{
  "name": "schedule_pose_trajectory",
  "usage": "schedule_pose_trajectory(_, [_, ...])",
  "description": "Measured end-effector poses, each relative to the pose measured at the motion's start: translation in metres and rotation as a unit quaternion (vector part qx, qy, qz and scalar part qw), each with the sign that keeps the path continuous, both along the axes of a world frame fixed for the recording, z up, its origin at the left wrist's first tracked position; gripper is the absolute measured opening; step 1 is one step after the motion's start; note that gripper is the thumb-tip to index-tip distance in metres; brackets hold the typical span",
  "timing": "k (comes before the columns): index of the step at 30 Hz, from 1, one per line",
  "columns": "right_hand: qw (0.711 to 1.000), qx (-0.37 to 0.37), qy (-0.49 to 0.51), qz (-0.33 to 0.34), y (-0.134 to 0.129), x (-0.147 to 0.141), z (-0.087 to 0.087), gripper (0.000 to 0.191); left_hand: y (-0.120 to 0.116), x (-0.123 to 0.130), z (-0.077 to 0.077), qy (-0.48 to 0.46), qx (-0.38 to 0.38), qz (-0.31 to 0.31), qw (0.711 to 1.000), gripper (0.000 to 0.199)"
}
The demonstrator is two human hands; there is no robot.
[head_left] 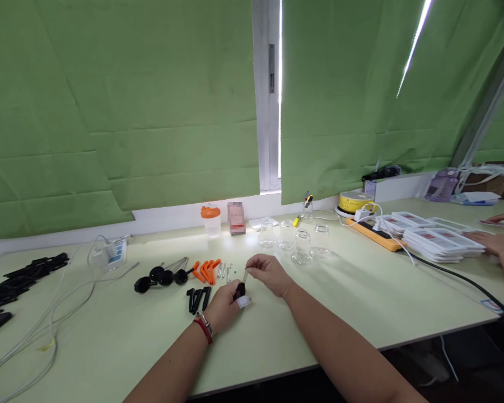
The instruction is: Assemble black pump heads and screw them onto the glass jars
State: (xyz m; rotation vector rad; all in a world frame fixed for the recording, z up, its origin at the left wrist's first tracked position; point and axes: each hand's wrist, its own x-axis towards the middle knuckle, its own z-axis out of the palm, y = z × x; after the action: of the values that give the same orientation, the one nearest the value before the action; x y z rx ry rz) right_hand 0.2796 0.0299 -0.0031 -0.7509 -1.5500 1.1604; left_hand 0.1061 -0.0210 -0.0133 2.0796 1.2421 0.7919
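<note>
My left hand (224,307) is closed around a small black part (239,290), with a white wrapping on its thumb. Pinched in the fingertips of my right hand (271,274) is a thin metal spring (245,276), whose lower end meets the black part. Left of my hands lie several black handle pieces (197,298), several orange angled pieces (209,271) and small metal pins (224,270). Farther left are several round black parts (166,277) with metal rods. Clear glass jars (302,249) stand beyond my right hand.
An orange-lidded cup (211,222) stands near the wall. Cables and a white power strip (116,254) lie left, near dark parts (21,280). On the right are an orange power strip (376,235), stacked white trays (441,243) and another person's hands (498,243).
</note>
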Motion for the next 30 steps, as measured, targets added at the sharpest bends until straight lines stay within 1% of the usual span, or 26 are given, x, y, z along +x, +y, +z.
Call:
schedule_pose_trajectory(2, [0.998, -0.016, -0.010, -0.059, 0.009, 0.008, -0.001, 0.024, 0.000, 0.000, 0.000, 0.002, -0.003, -0.001, 1.000, 0.015])
schedule_pose_trajectory(4, [0.995, -0.033, -0.035, -0.092, 0.018, 0.020, -0.005, 0.024, 0.000, 0.000, 0.000, 0.003, -0.005, 0.001, 1.000, 0.015])
schedule_pose_trajectory(6, [0.988, -0.058, -0.083, -0.116, 0.026, 0.031, -0.011, 0.018, 0.000, 0.000, 0.000, 0.004, -0.006, 0.002, 1.000, 0.015])
schedule_pose_trajectory(9, [0.972, -0.086, -0.172, -0.137, 0.030, 0.043, -0.020, 0.005, 0.000, 0.000, 0.000, 0.004, -0.007, 0.003, 1.000, 0.015])
schedule_pose_trajectory(13, [0.952, -0.083, -0.258, -0.142, 0.030, 0.044, -0.025, 0.008, -0.001, 0.000, 0.001, 0.006, -0.007, 0.005, 1.000, 0.016])
schedule_pose_trajectory(17, [0.940, -0.061, -0.306, -0.139, 0.030, 0.042, -0.025, 0.010, 0.000, 0.000, 0.000, 0.007, -0.009, 0.004, 1.000, 0.017])
schedule_pose_trajectory(22, [0.935, -0.028, -0.330, -0.128, 0.030, 0.041, -0.024, 0.012, 0.000, 0.000, 0.000, 0.007, -0.007, 0.001, 1.000, 0.017])
schedule_pose_trajectory(30, [0.933, 0.005, -0.347, -0.099, 0.027, 0.036, -0.023, 0.006, 0.000, 0.000, 0.002, 0.010, -0.001, 0.002, 1.000, 0.018])
